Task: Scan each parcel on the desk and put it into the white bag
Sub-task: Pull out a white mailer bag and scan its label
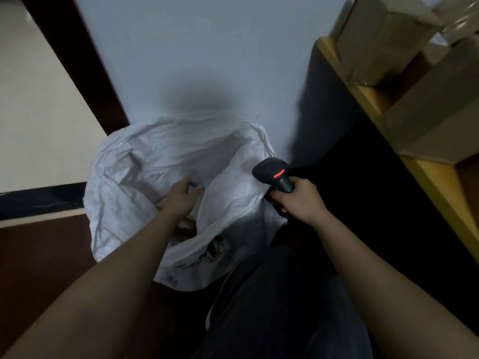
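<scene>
The large white crinkled woven-plastic bag (166, 161) stands on the floor against the pale wall, its mouth open and slumped. Judged from the creases, the material is thin, light and limp; it will fold under any load, so it should be handled at the rim, where the fabric bunches and offers purchase. Contents inside are partly visible as brownish shapes; their identity cannot be told.

The brown rectangular cardboard parcels (383, 45) lie on the yellow-edged wooden desk (373, 97), at the upper right, well apart from both hands. They appear stiff, boxy and likely light to moderate in weight; grasp across opposite faces or under a bottom edge. Clear tape on one may be slippery.

The left hand (181, 196) reaches into the bag mouth, fingers loosely extended toward the inner fold. Whether it pinches anything cannot be told; a small dark edge shows just beyond the fingertips.

The right hand (298, 200) is wrapped firmly round the handle of the black handheld barcode scanner (274, 173), held just beside the bag's right rim, red indicator lit.

The person's dark trouser leg (272, 307) is below.
</scene>
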### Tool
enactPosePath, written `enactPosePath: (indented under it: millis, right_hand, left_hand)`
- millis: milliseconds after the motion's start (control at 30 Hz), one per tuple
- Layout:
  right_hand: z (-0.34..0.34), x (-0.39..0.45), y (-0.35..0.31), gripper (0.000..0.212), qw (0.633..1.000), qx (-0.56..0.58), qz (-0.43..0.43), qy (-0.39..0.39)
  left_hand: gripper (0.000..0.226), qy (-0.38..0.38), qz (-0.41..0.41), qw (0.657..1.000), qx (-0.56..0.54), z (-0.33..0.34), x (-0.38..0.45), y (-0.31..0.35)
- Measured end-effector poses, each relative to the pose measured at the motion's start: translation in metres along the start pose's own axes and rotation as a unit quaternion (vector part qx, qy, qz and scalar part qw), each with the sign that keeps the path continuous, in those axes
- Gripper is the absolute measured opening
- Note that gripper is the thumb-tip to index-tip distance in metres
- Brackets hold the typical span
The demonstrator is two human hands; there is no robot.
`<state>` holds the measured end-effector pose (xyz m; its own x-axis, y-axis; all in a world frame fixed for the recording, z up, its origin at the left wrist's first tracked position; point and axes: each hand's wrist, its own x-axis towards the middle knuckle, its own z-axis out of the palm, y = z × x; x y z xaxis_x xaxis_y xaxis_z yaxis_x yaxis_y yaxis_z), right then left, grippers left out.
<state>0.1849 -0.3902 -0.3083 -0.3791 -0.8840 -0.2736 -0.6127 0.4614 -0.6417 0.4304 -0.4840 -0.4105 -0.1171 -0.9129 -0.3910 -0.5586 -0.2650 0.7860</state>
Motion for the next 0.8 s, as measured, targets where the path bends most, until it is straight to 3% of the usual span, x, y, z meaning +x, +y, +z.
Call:
enactPosePath:
  millis: [100, 267, 400, 600, 800]
  right_hand:
    - [-0.006, -0.004, 0.002, 0.013, 1.000, 0.004, -0.003, 0.012]
    - [-0.034, -0.036, 0.001, 0.018, 0.998, 0.014, -0.018, 0.050]
    - [-0.073, -0.085, 0.004, 0.017, 0.993, 0.023, -0.014, 0.111]
    - [-0.142, -0.180, 0.012, 0.012, 0.974, 0.073, 0.006, 0.212]
    - [-0.210, -0.269, 0.028, 0.007, 0.946, 0.120, 0.042, 0.299]
  left_hand:
    - [0.047, 0.017, 0.007, 0.998, -0.068, 0.010, -0.004, 0.020]
    - [0.027, -0.001, 0.076, 0.989, -0.123, 0.018, -0.032, 0.079]
    - [0.013, -0.055, 0.153, 0.974, -0.159, 0.027, -0.067, 0.133]
    - [0.020, -0.104, 0.279, 0.937, -0.182, 0.062, -0.136, 0.212]
    - [0.009, -0.211, 0.338, 0.903, -0.161, 0.110, -0.217, 0.280]
